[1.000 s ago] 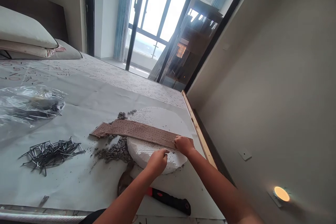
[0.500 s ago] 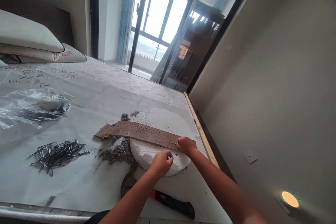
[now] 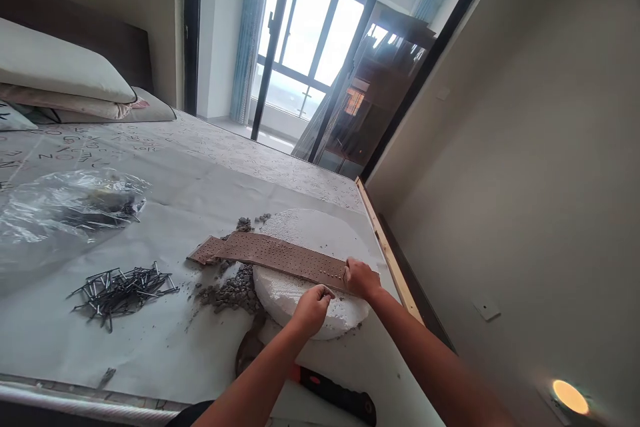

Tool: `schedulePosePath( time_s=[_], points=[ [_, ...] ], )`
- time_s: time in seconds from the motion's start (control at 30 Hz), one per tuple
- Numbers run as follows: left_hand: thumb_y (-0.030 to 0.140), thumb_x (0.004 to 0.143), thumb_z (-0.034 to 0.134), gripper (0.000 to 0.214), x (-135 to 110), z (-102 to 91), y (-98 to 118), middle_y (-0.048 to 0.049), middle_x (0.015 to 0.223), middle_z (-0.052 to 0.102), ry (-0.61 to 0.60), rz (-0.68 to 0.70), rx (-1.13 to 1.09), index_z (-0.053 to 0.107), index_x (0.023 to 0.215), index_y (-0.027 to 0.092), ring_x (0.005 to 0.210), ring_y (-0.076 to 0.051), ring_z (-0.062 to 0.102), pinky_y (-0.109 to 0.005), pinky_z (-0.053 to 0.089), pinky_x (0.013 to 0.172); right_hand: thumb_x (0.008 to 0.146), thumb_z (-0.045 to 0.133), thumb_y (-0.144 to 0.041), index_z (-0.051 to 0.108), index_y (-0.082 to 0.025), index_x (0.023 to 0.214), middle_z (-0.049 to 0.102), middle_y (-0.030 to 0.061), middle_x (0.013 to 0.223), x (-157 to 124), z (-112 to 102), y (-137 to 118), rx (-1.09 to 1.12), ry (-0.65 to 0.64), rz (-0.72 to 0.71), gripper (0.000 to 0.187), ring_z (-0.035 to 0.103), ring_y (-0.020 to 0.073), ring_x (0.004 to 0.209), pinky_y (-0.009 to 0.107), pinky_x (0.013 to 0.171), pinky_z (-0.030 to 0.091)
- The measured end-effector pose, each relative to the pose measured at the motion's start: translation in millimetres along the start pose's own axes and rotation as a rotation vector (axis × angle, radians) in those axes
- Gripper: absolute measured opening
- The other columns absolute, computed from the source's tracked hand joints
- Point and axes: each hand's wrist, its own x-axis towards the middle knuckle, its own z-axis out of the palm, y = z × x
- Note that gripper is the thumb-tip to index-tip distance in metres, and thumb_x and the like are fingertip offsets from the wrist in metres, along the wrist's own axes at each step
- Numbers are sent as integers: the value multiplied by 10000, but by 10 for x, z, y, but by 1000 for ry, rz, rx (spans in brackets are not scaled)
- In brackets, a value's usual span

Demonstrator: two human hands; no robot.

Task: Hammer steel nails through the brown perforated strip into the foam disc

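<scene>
The brown perforated strip [image 3: 285, 257] lies across a round white foam block [image 3: 310, 223], its left part reaching past the foam over grey crumbs [image 3: 233, 292]. Isolated letters can be read on the patterned bed cover [image 3: 240, 153], among them an N, an O and a Z; the red mark on the black handle of the hammer [image 3: 337, 392] is too small to read. The right hand [image 3: 361, 278] is curled against the strip's right end, just beside a short row of pale studs [image 3: 333, 273]; whether it grips the strip or a stud, I cannot tell. The left hand [image 3: 313, 310] is just on the near side of the strip, over the foam, fingertips drawn together; whether they pinch anything cannot be seen. Loose nails [image 3: 125, 290] lie well to the left.
</scene>
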Motion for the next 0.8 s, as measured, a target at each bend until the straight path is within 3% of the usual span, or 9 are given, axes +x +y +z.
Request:
schedulePosePath(
  time_s=[0.13, 0.23, 0.33, 0.47, 0.6, 0.7, 0.8],
  points=[
    [203, 826, 355, 212, 21, -8, -2, -6, 613, 589, 14, -111, -265, 559, 860, 155, 564, -127, 557, -225, 400, 536, 928, 279, -236, 555, -137, 1044, 643, 141, 1018, -74, -230, 9, 130, 4, -55, 316, 596, 191, 917, 270, 735, 424],
    [236, 855, 342, 196, 34, -35, 23, -49, 734, 639, 17, -176, -477, 519, 869, 151, 677, -132, 621, -233, 449, 608, 896, 395, -309, 586, -194, 971, 595, 90, 1174, -219, -390, -80, 389, -126, -315, 236, 559, 171, 1043, 260, 804, 447],
    [274, 856, 381, 174, 38, -43, 47, -59, 778, 654, -78, -275, -565, 506, 855, 153, 723, -141, 646, -265, 466, 677, 856, 469, -329, 602, -191, 856, 519, 81, 1279, -369, -461, -225, 631, -241, -513, 192, 522, 181, 1113, 295, 864, 450],
    [264, 834, 430, 125, 8, -33, 88, -35, 714, 649, -139, -342, -608, 494, 846, 158, 659, -143, 649, -284, 469, 689, 844, 484, -325, 606, -184, 820, 521, 82, 1272, -460, -456, -353, 734, -210, -482, 188, 519, 176, 1120, 296, 900, 442],
    [153, 776, 439, 105, -30, -38, 145, -18, 661, 627, -179, -397, -913, 475, 874, 162, 637, -142, 641, -287, 480, 682, 825, 506, -361, 633, -187, 838, 552, 88, 1233, -490, -390, -376, 686, -180, -445, 215, 531, 191, 1108, 289, 884, 444],
    [90, 725, 421, 157, -32, -45, 159, 53, 509, 490, -163, -451, -994, 474, 852, 166, 417, -71, 485, -215, 414, 520, 829, 499, -391, 648, -192, 898, 586, 87, 1193, -457, -321, -301, 622, -166, -464, 258, 547, 194, 1084, 277, 850, 457],
    [101, 717, 398, 215, -15, -55, 149, 82, 476, 395, -119, -481, -958, 491, 900, 166, 341, -28, 297, -161, 265, 419, 893, 388, -352, 633, -180, 1008, 622, 94, 1132, -338, -244, -148, 407, -41, -299, 321, 592, 175, 989, 246, 770, 468]
  ],
)
